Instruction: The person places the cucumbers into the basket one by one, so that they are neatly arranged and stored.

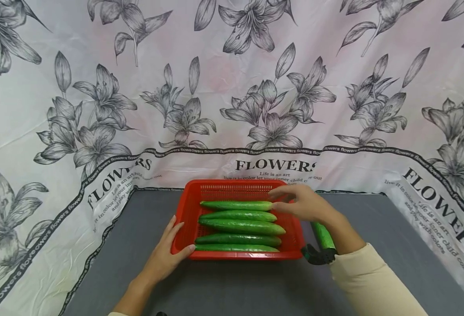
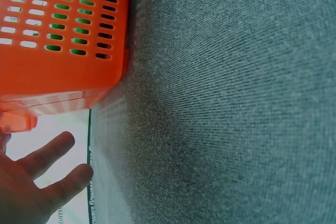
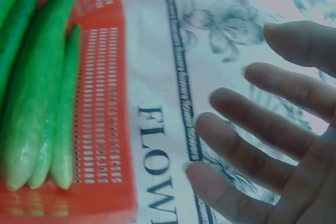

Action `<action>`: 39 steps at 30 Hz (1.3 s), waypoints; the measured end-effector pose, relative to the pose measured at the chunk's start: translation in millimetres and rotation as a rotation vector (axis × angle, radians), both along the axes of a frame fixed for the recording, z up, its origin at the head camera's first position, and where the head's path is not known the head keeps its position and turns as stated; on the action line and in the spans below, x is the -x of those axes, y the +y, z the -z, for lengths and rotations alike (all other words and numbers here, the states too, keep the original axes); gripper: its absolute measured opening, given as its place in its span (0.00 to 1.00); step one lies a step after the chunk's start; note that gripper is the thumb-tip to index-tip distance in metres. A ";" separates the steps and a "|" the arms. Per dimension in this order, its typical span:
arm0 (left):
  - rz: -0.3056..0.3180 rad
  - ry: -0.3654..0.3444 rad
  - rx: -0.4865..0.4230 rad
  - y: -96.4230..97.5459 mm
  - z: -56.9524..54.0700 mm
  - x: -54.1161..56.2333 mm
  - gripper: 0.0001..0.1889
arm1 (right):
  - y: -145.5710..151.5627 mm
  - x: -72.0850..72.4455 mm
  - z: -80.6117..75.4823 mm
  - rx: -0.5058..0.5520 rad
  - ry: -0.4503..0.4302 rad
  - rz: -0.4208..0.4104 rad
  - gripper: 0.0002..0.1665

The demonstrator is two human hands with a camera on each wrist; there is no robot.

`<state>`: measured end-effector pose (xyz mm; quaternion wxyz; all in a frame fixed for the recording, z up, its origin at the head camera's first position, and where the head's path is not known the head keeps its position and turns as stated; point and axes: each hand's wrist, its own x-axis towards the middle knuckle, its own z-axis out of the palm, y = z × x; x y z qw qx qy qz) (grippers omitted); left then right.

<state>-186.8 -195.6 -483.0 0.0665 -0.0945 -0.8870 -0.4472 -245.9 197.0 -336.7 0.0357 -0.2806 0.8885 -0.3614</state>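
A red plastic basket (image 1: 237, 255) holds several green cucumbers (image 1: 241, 226) lying side by side. My left hand (image 1: 165, 254) is at the basket's left end, thumb at the front corner of the rim. In the left wrist view, two of its fingers (image 2: 50, 156) spread straight beside the basket wall. My right hand (image 1: 301, 202) hovers over the back right of the basket, near the tip of the rearmost cucumber. The right wrist view shows its fingers (image 3: 262, 124) extended and apart, holding nothing.
Another cucumber (image 1: 324, 237) lies outside the basket to the right, partly hidden by my right arm. A dark device (image 1: 319, 255) is by my right wrist. The grey tabletop (image 1: 232, 289) ends at a flower-printed cloth (image 1: 200, 109) behind and at both sides.
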 end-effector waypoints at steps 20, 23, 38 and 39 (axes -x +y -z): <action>0.008 0.032 -0.026 2.0 4.3 -0.5 0.39 | 63.0 -27.9 24.4 0.186 0.105 0.272 0.25; 0.008 0.030 -0.027 2.3 3.6 0.2 0.40 | 68.2 -27.5 31.8 0.194 0.119 0.333 0.25; 0.008 0.036 -0.012 2.3 3.5 0.0 0.39 | 97.9 1.1 85.5 0.130 -0.052 0.535 0.38; 0.008 0.039 -0.010 2.2 3.2 0.0 0.39 | 99.7 3.5 89.1 0.124 -0.060 0.541 0.38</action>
